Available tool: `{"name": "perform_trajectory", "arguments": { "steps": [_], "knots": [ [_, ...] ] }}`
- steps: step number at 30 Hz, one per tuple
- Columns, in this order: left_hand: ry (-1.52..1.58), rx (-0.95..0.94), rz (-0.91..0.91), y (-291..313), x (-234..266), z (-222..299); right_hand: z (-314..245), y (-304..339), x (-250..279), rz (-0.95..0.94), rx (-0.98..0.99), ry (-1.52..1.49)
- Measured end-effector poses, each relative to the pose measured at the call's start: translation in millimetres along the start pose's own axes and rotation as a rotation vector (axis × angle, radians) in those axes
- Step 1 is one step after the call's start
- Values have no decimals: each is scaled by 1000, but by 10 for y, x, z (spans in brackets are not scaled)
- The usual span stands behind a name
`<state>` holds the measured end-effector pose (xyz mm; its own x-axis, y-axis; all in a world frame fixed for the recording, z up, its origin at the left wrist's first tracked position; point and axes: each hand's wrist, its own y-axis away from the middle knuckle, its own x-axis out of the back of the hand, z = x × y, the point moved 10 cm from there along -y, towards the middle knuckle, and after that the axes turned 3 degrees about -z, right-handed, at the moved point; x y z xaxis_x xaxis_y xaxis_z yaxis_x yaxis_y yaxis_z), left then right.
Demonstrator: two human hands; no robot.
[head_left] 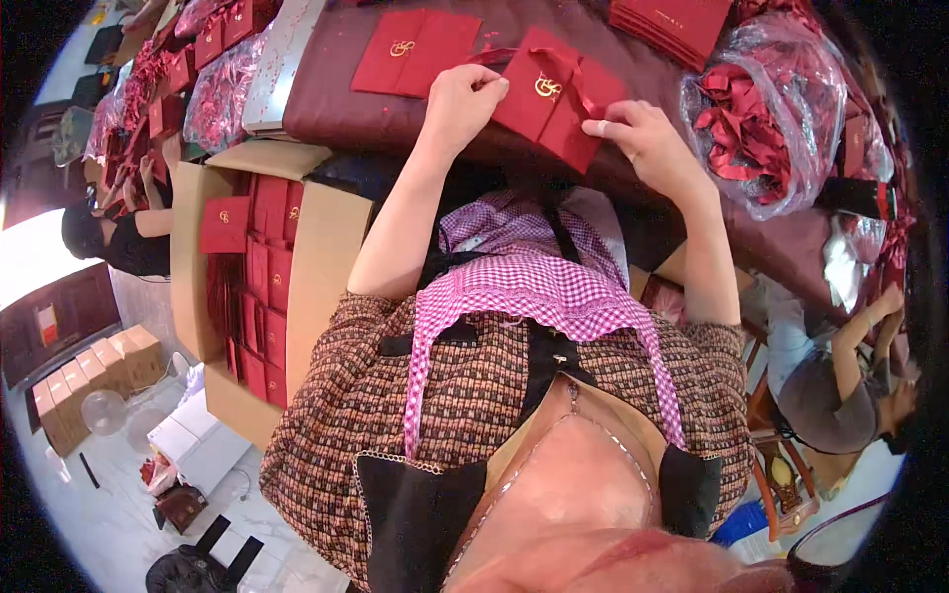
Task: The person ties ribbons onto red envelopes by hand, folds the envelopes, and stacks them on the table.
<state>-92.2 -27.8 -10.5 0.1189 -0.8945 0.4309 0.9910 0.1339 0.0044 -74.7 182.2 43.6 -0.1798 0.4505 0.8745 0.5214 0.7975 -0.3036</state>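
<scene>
A red pouch (542, 127) with a gold emblem lies tilted on the table, with a red ribbon (570, 71) across its upper part. At its left edge my left hand (463, 107) is closed in a pinch beside a strip of the ribbon; the fingertips partly hide the grip. My right hand (647, 143), with a white band around one finger, pinches the ribbon's other end over the pouch's right edge. Just left of my left hand, another red pouch (415, 49) with a gold emblem rests flat.
An open cardboard box (331, 237) of red pouches stands at my left. A clear plastic bag (806, 119) of red ribbons lies on the dark red table cover (341, 124), near stacked red pouches (672, 28). People work at the left (129, 232) and right (830, 400).
</scene>
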Motion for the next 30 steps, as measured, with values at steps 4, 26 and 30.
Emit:
{"name": "perform_trajectory", "arguments": {
  "steps": [4, 26, 30],
  "knots": [
    [29, -4, -8, -37, -32, -11, 217, 105, -125, 17, -67, 6],
    [139, 57, -68, 80, -44, 63, -72, -362, -215, 400, -141, -234],
    [196, -27, -138, 130, -58, 177, -68, -360, -204, 463, -205, -219]
  ]
}}
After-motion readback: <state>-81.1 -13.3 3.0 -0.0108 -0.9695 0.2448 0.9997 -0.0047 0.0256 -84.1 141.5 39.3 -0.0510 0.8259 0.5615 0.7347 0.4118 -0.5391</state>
